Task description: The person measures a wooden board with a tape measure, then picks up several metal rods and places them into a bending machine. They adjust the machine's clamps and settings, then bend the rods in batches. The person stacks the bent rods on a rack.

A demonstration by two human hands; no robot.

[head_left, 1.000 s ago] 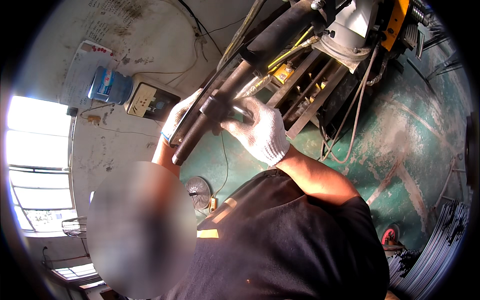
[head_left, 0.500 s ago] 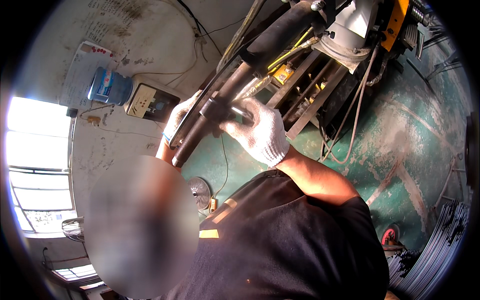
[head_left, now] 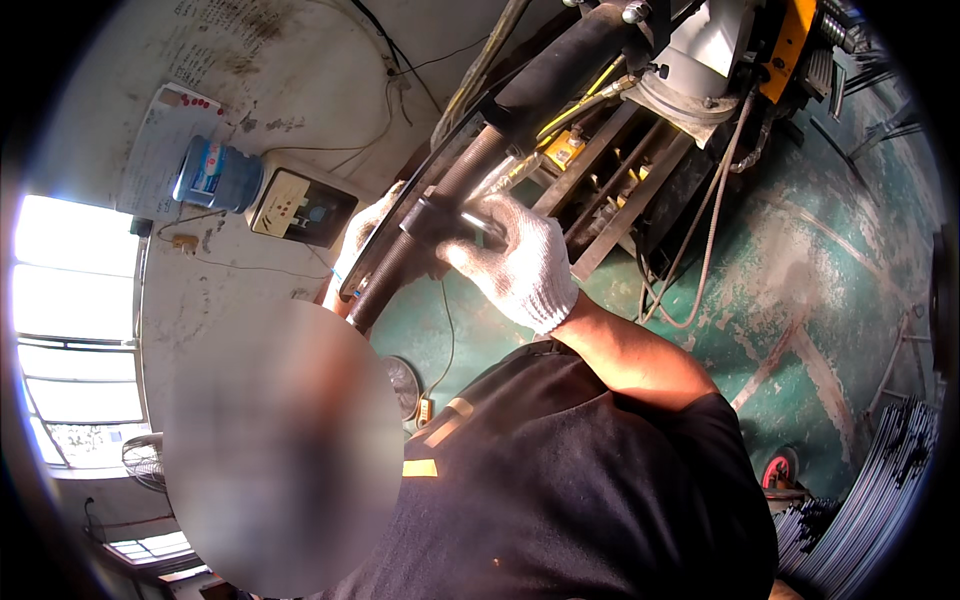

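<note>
A dark threaded rod (head_left: 474, 162) slants down from the black cylinder of a machine (head_left: 550, 75). Around the rod sits a dark collar (head_left: 428, 218) with a short shiny metal handle (head_left: 482, 222). My right hand (head_left: 515, 265), in a white knitted glove, is closed on that handle, its thumb beside the collar. Alongside the rod runs a long, thin dark bar (head_left: 395, 222). On the far left side of this bar is my left hand (head_left: 362, 232), also gloved; the bar and rod hide its fingers, so its grip does not show.
Hoses and cables (head_left: 715, 220) hang from the machine frame (head_left: 625, 190) to the green floor (head_left: 780, 270). A water dispenser with a blue bottle (head_left: 215, 175) stands by the left wall. Bundled metal rods (head_left: 880, 500) lie at lower right. A round grey base (head_left: 402, 385) is on the floor.
My left hand and the rod's lower end have shifted slightly right. My right hand stays on the handle, almost still.
</note>
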